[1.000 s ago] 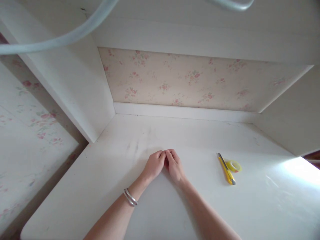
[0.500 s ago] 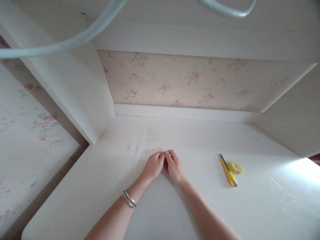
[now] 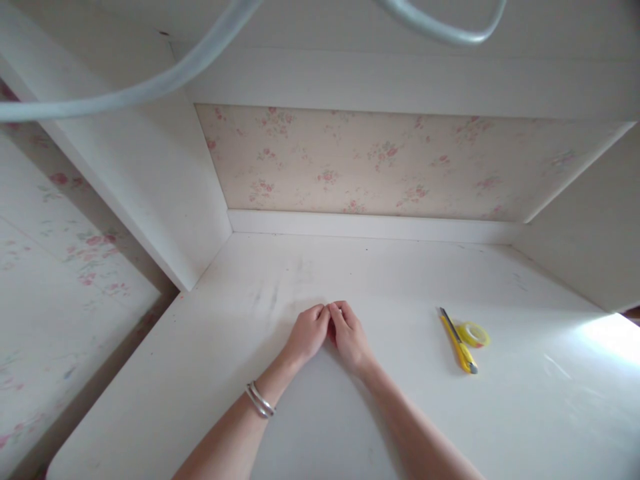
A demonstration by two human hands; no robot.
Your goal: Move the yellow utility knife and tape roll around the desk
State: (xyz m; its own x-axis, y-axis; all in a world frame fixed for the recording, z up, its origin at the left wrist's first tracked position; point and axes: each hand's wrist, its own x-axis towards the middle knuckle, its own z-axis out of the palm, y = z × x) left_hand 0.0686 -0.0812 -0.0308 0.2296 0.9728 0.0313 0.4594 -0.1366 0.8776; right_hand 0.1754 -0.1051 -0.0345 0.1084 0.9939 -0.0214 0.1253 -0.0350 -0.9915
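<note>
Only my view drifts slightly; left hand [image 3: 307,333] and right hand [image 3: 350,339] curl, touching; whether gripping anything, I can't tell; cutter [image 3: 459,343] beside tape [image 3: 466,333]

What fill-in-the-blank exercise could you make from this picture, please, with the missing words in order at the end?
1. The left hand and the right hand are ____ each other, not apart.
2. The silver bracelet is worn on the ____ wrist.
3. The colour of the handle of the utility knife is ____.
4. Of the two hands, the one nearer to the roll of tape is the ____ hand.

Missing words: touching; left; yellow; right.
</note>
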